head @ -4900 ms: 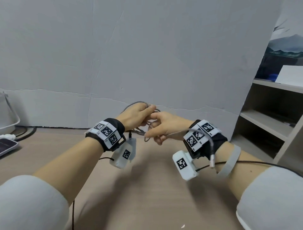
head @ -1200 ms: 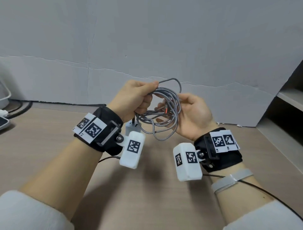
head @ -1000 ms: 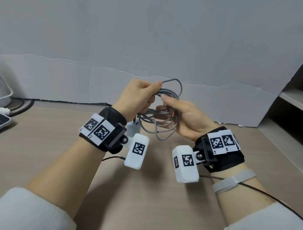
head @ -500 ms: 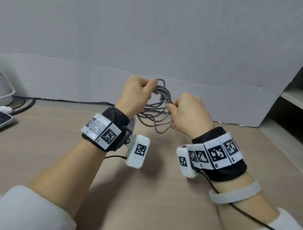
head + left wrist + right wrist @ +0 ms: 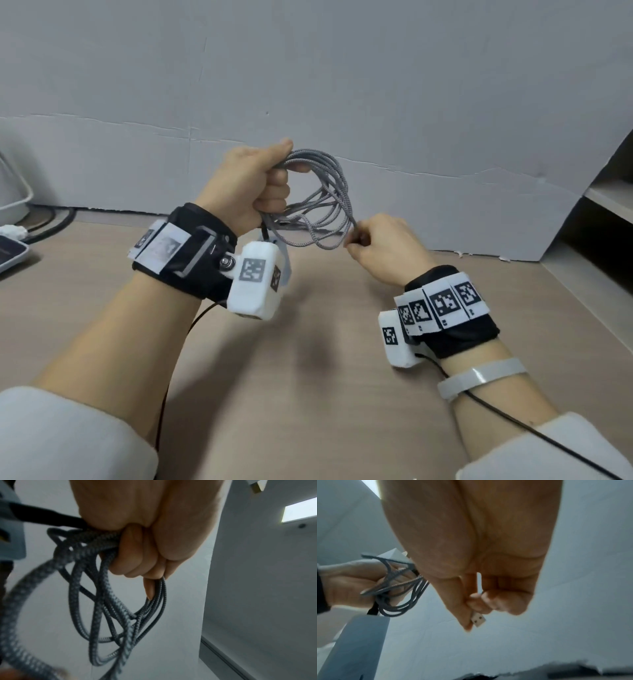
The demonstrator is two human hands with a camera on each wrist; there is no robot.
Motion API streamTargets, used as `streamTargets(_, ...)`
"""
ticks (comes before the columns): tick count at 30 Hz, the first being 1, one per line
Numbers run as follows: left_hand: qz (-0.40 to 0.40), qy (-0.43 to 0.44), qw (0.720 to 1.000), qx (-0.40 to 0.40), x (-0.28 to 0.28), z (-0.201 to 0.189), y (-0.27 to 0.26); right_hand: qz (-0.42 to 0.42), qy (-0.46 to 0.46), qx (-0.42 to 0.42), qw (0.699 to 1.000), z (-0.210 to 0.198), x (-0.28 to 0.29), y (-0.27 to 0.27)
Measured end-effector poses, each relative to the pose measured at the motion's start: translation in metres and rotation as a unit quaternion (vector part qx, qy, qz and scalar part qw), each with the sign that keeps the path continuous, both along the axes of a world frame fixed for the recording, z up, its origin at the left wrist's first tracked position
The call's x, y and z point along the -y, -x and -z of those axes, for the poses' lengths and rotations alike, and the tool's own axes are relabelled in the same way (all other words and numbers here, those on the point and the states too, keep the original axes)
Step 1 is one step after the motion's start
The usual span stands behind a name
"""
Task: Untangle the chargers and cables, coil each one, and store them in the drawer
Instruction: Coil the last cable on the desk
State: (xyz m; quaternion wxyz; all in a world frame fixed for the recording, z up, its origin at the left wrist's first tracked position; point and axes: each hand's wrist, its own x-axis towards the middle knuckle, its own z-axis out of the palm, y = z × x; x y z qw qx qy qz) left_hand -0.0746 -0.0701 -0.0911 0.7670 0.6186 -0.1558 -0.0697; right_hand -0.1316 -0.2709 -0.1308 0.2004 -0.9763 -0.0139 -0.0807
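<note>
Overhead, a wooden table [image 5: 308,394] lies beneath both raised hands, with one grey braided cable [image 5: 325,205] held above it in several loose loops. Left hand [image 5: 250,192] has its fingers [image 5: 137,555] curled tight round the bunched loops; right hand [image 5: 383,246] pinches one USB plug [image 5: 478,620] between thumb and fingers. No legible writing or brand shows; wrist bands carry only black-and-white square markers.

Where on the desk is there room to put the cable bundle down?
Bare wood shows on the desk between the two forearms, right under the braided cable that the left hand grips and the right hand pinches by its plug. More bare wood runs right toward the shelf unit. The far left edge is crowded: a white device and dark cords.
</note>
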Motion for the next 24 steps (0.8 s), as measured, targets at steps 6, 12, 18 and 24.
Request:
streamTargets(6, 0.058, 0.034, 0.996, -0.066, 0.022, 0.002, 0.013, -0.126, -0.382, 0.049, 0.914, -0.001, -0.002, 0.0)
streamTargets(12, 0.082, 0.076, 0.987, -0.116, 0.018, 0.0, 0.012, -0.179, -0.61, -0.036, 0.771, -0.01, -0.003, 0.005)
streamTargets(18, 0.162, 0.101, 0.97, -0.15, 0.023, -0.006, 0.024, -0.054, -0.46, 0.005, 0.886, 0.007, -0.006, -0.006)
streamTargets(24, 0.212, 0.15, 0.954, -0.146, 0.03, -0.011, 0.031, -0.015, -0.393, -0.01, 0.92, 0.016, -0.009, -0.009)
